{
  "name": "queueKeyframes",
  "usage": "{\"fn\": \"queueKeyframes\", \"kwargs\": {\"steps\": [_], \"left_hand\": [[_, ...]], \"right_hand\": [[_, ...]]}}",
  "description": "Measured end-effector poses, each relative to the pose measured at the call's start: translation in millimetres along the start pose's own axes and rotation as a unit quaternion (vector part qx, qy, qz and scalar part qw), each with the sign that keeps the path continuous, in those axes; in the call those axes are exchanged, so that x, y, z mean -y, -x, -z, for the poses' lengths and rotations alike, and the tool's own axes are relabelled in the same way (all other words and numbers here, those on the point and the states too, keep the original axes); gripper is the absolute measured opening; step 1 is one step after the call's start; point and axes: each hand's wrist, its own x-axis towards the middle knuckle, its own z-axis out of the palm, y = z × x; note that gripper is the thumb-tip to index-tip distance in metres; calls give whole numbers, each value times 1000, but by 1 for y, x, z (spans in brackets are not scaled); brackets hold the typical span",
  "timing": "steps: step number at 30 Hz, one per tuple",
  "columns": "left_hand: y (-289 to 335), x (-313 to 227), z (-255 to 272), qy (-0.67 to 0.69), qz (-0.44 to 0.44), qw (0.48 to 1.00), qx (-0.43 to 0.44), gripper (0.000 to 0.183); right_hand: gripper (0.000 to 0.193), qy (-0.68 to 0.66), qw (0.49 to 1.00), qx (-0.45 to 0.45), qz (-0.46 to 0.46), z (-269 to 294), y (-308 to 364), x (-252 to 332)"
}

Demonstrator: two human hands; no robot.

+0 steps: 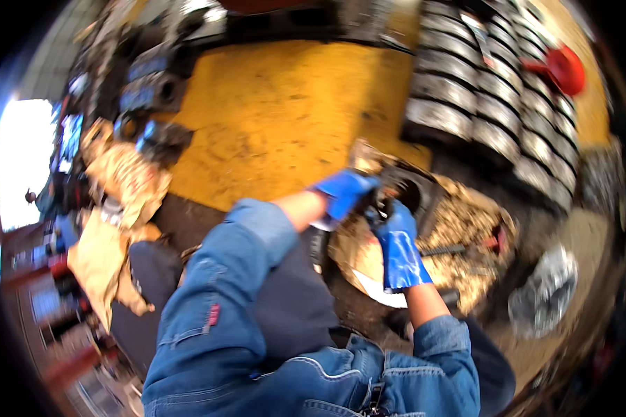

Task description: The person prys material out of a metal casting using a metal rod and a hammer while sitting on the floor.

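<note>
Both my hands wear blue rubber gloves and meet over a dark metal part with a round bore (412,196). My left hand (346,194) reaches to the part's left side, its fingers smeared by motion. Just below the bore, my right hand (400,240) has its fingers curled around a small dark piece that I cannot make out. The part rests in a round container (504,212) lined with brown paper or cardboard and filled with light chips or shavings. A dark rod-like tool (445,249) with a red end lies on the chips, right of my right glove.
A worn yellow plate (278,104) lies ahead. Rows of ribbed silvery metal cylinders (442,87) stand at the far right, with a red funnel-like object (565,69) on them. Clear plastic wrap (544,292) lies at right. Brown paper (129,174) and dark metal parts (149,90) are at left.
</note>
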Motion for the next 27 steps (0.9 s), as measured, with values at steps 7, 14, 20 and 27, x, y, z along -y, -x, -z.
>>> {"fn": "queueKeyframes", "kwargs": {"steps": [7,14,20,27], "left_hand": [[-18,23,8,99,-16,995,5,40],[-14,22,20,-7,-200,970,139,35],[-37,27,-20,44,-172,958,224,39],[-36,-1,-73,105,-141,962,207,52]], "right_hand": [[35,-90,992,66,-58,-24,-39,20],[34,-452,871,142,-128,12,-19,-38],[38,-442,859,215,-142,93,-9,-124],[42,-480,833,201,-186,118,-15,-249]]}}
